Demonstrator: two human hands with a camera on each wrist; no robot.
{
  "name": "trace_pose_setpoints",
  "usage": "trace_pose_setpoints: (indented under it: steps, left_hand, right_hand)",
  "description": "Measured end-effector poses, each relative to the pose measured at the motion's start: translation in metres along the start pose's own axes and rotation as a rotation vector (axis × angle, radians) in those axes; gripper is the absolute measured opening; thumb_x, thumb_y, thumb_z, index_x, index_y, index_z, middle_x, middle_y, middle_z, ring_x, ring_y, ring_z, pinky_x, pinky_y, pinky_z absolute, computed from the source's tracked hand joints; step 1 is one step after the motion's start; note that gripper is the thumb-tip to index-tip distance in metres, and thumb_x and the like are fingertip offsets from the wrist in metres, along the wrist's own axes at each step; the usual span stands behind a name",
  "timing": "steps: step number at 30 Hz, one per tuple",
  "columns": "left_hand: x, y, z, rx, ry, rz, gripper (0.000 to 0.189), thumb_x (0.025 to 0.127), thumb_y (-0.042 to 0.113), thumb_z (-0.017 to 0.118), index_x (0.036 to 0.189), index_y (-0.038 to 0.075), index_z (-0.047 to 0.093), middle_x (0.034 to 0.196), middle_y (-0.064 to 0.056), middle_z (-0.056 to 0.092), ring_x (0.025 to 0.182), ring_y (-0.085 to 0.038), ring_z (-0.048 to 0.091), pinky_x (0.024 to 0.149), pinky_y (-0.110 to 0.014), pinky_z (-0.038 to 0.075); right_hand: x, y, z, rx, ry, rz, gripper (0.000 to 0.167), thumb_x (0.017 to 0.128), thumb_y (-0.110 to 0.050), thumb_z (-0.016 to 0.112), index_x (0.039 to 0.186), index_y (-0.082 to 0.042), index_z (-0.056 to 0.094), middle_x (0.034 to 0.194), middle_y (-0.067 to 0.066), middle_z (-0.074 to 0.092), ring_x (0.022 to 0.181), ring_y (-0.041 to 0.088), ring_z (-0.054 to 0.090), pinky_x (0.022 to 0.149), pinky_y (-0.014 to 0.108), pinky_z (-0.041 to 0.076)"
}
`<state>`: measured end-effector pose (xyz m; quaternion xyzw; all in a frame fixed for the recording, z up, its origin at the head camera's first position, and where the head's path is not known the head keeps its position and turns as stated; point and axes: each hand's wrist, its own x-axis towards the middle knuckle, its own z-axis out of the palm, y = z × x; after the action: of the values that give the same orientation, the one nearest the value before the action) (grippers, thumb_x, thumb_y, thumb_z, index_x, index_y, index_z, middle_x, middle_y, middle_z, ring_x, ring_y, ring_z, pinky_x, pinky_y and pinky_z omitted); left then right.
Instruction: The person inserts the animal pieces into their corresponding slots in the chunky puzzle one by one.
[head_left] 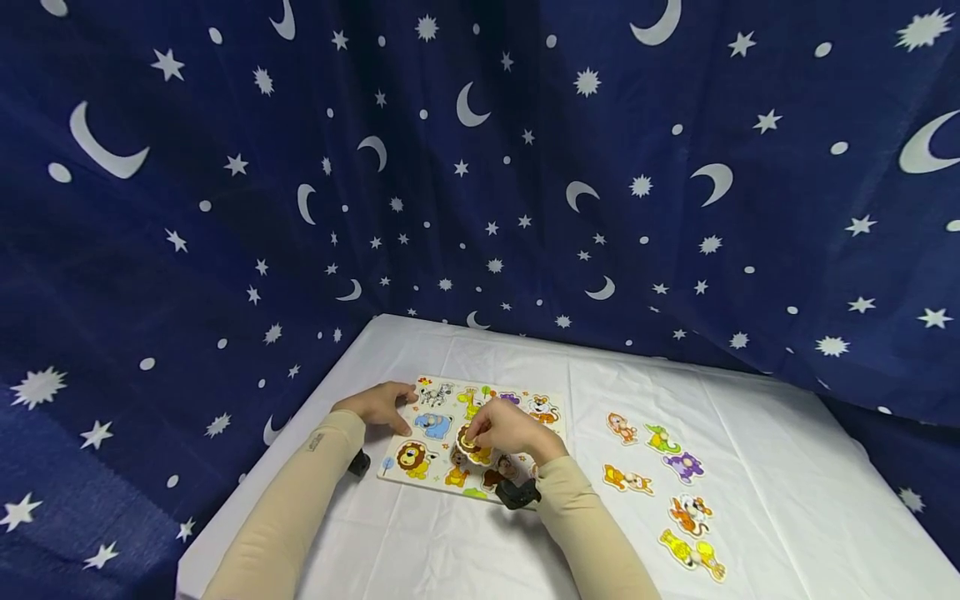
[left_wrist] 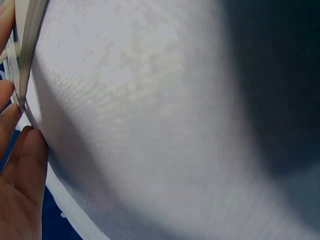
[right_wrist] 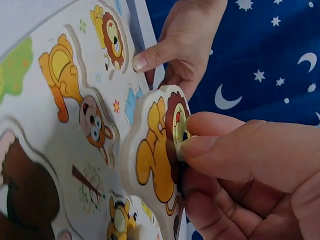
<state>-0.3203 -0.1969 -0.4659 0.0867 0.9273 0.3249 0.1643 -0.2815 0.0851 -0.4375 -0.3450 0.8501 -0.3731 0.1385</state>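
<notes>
My right hand (head_left: 513, 429) pinches a lion puzzle piece (right_wrist: 160, 150) between thumb and fingers, at the lion's face. The piece is tilted and held over the wooden puzzle board (head_left: 441, 457), which lies on the table. On the board's lower left a printed lion (head_left: 412, 458) shows, with a blue elephant (head_left: 433, 426) above it and a zebra (head_left: 437, 394) at the top. My left hand (head_left: 378, 406) rests at the board's left edge, thumb and fingers spread apart. In the left wrist view its fingers (left_wrist: 34, 150) are beside the board's edge.
Right of the board lie several loose pieces on the white tablecloth (head_left: 480, 550): a monkey (head_left: 622, 427), a green crocodile (head_left: 660, 438), a purple hippo (head_left: 683, 467), a kangaroo (head_left: 628, 478), a tiger (head_left: 690, 515) and a giraffe (head_left: 693, 555). A blue star-and-moon curtain (head_left: 525, 192) hangs behind.
</notes>
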Motion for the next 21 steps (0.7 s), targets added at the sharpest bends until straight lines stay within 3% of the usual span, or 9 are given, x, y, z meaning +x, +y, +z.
trace_pose_setpoints:
  steps: [11,21]
  left_hand:
    - [-0.002,-0.001,0.004,0.007,0.001,-0.025,0.066,0.066,0.008,0.09,0.127,0.003,0.064,0.158,-0.013,0.042,0.148,-0.037,0.034,0.125,-0.051,0.023]
    - [-0.002,0.002,0.0,0.018,-0.002,-0.015,0.064,0.067,0.007,0.09,0.126,0.003,0.064,0.158,-0.014,0.042,0.149,-0.037,0.032,0.125,-0.051,0.023]
  right_hand:
    - [0.015,-0.004,0.016,0.007,-0.03,-0.008,0.021,0.08,0.011,0.064,0.086,-0.003,0.079,0.086,0.008,0.077,0.067,0.003,0.062,0.061,0.019,0.054]
    - [0.023,-0.012,0.014,0.004,-0.048,-0.008,0.023,0.08,0.014,0.063,0.086,-0.001,0.079,0.085,0.01,0.077,0.068,0.006,0.063,0.062,0.02,0.055]
